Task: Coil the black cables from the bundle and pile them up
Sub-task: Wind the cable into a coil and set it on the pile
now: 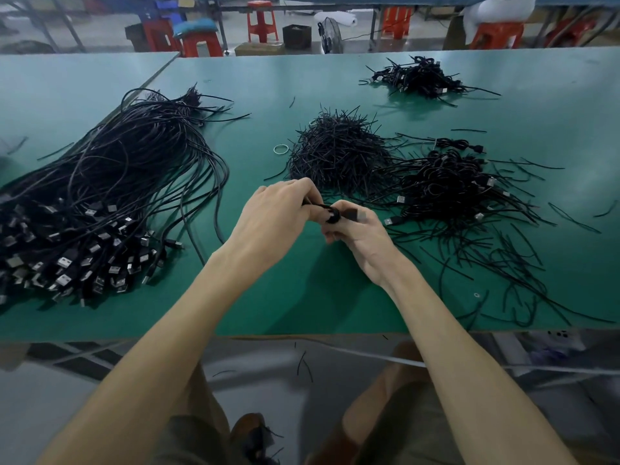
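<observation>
both hands' curled fingers (315, 209) pinch one small coiled cable (332, 214).

A green worktop (302, 297) spans the view. Near its middle lies a heap of short black ties (339, 156), and loose ties (503, 260) are scattered toward the near right corner. A pale ring (280, 149), possibly a rubber band, lies just left of the heap. Beyond the far edge stand several red stools (262, 25), 1 of them topped by a blue cushion (194, 28). A floor fan (330, 35) stands beside a dark box (296, 35).
</observation>
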